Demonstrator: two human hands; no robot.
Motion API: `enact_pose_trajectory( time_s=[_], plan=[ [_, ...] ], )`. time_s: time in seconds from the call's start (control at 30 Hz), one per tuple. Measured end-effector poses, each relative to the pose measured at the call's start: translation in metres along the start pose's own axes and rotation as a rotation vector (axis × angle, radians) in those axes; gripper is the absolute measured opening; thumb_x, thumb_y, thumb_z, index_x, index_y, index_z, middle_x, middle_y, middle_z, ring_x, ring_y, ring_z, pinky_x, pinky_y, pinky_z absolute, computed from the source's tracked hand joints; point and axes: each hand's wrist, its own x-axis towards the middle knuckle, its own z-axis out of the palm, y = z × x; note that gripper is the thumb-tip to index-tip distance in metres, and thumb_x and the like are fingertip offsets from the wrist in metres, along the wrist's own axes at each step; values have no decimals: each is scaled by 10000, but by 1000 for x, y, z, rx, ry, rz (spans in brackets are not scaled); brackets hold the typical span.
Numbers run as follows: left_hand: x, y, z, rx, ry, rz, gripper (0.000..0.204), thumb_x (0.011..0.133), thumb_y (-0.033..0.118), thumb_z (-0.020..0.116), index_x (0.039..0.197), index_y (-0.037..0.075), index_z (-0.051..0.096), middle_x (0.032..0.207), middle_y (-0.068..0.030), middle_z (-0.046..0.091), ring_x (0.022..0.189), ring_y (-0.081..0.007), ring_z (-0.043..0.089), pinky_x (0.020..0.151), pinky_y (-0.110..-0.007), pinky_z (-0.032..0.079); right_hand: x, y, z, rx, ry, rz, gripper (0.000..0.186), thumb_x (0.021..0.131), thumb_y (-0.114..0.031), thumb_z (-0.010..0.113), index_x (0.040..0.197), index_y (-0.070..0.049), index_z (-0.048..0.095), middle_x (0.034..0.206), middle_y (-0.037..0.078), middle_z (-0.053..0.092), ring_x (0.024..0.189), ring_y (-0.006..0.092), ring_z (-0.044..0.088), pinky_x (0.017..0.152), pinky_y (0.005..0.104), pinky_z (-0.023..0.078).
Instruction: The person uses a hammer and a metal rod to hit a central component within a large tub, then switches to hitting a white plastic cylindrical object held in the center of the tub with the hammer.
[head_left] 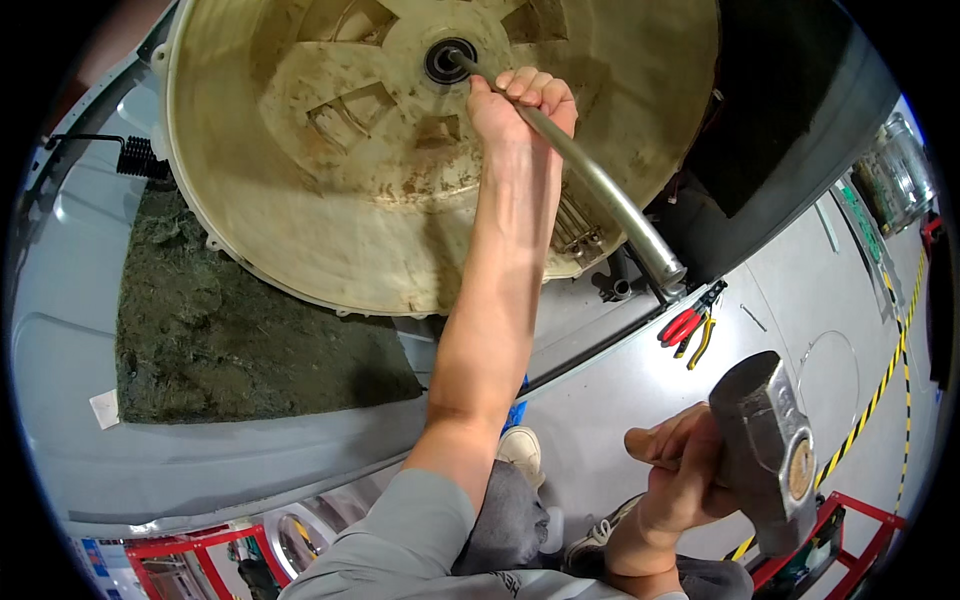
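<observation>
Gripping rod (610, 190) w/ L hand (508, 115), wrapped round it, from bearing (435, 66) at 12 o'clock in tub (335, 235) to approx 3. Clutching hammer (757, 430) firmly w/ R hand (688, 465) at 4. Could clip L hand if swung off-line; could poss. skid & crack tub if struck at a tilt.

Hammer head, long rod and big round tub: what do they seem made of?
Hammer head: probably scuffed bare steel, given its grey metallic sheen. Long rod: likely smooth metal, showing bright streaked highlights. Tub: apparently stained cream plastic, from its dull, moulded-looking surface.
</observation>
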Motion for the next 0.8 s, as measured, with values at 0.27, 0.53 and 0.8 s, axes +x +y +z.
enact_pose_trajectory(
  time_s=[0.27,0.53,0.8],
  plan=[
    [-6,6,0,87,-70,16,509,937,424,187,568,105,331,445,29,296,358,-89,245,361,-216,181,5,0,-7,78,125,143,183,852,0,444,1013,89,441,503,41,379,356,87,345,326,213,324],
    [-6,7,1,43,-71,18,506,938,410,188,559,106,330,440,30,312,347,-81,258,358,-209,183,5,-6,-5,132,151,153,209,843,4,461,1043,64,446,540,43,408,368,76,352,331,208,340],
    [-4,6,6,-3,-101,-5,501,939,400,199,554,106,326,437,31,308,346,-83,255,358,-211,182,5,-8,-11,167,101,150,246,842,1,468,1082,49,447,554,41,428,377,73,363,338,206,348]
  ],
)
